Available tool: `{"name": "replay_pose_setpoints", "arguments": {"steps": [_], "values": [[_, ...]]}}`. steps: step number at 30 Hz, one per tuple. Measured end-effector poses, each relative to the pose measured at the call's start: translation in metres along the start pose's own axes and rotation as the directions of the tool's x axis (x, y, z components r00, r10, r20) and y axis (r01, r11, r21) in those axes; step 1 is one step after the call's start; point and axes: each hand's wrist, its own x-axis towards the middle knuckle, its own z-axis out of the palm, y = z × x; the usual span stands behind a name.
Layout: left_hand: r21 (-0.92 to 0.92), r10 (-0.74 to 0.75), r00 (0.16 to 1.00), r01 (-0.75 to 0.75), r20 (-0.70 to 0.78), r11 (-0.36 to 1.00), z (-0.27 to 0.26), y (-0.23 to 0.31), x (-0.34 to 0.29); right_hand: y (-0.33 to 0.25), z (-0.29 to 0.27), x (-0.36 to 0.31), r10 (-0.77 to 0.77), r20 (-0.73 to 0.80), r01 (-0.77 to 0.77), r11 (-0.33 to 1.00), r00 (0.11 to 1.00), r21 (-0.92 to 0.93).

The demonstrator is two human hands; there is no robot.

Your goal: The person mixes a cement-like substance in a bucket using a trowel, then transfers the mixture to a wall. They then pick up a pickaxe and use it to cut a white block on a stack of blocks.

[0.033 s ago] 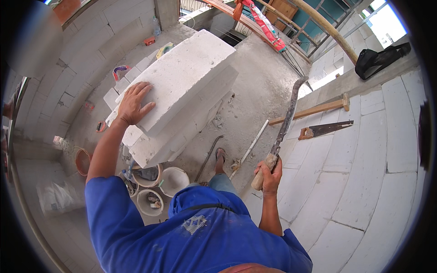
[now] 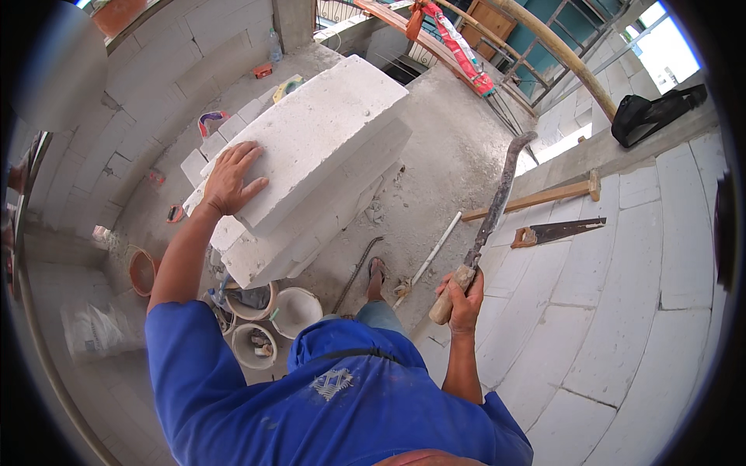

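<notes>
My left hand (image 2: 231,180) rests flat with spread fingers on the near left end of a large white building block (image 2: 326,113). That block lies on top of a stack of similar pale blocks (image 2: 311,221). In my right hand (image 2: 465,304) is a machete (image 2: 501,193), its wooden handle (image 2: 453,293) wrapped by my fingers. The dark blade points up and away, and its tip hooks to the right. The blade is apart from the block.
A handsaw (image 2: 556,231) and a wooden-handled hammer-like tool (image 2: 544,196) lie along the block wall (image 2: 598,334) at right. Several buckets (image 2: 297,312) stand near my body at left. On the dusty floor are a pale pipe (image 2: 437,248) and a dark bar (image 2: 357,272).
The scene has shifted very slightly down and to the right in the view. Both hands keep their hold and place.
</notes>
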Motion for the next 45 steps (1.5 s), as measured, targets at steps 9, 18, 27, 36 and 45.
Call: {"name": "replay_pose_setpoints", "arguments": {"steps": [9,18,27,36,45], "values": [[0.032,-0.528,0.844,0.533,-0.096,0.846,0.019,0.006,0.017,-0.020,0.024,0.188,0.158,0.368,-0.059,0.962,0.916,-0.266],[0.086,-0.706,0.686,0.725,-0.175,0.683,0.015,0.022,0.028,-0.063,0.173,0.346,-0.102,0.633,0.393,0.855,0.767,-0.339],[0.043,-0.734,0.666,0.744,-0.129,0.667,-0.013,0.039,0.045,0.000,0.297,0.409,-0.267,0.842,0.812,0.506,0.468,-0.290],[0.097,-0.719,0.676,0.736,-0.159,0.670,-0.003,0.034,0.032,-0.001,0.300,0.383,0.106,0.892,0.867,0.211,0.438,-0.451],[0.010,-0.719,0.673,0.732,-0.173,0.682,0.002,0.027,0.029,0.007,0.300,0.384,0.032,0.897,0.872,0.221,0.441,-0.436]]}}
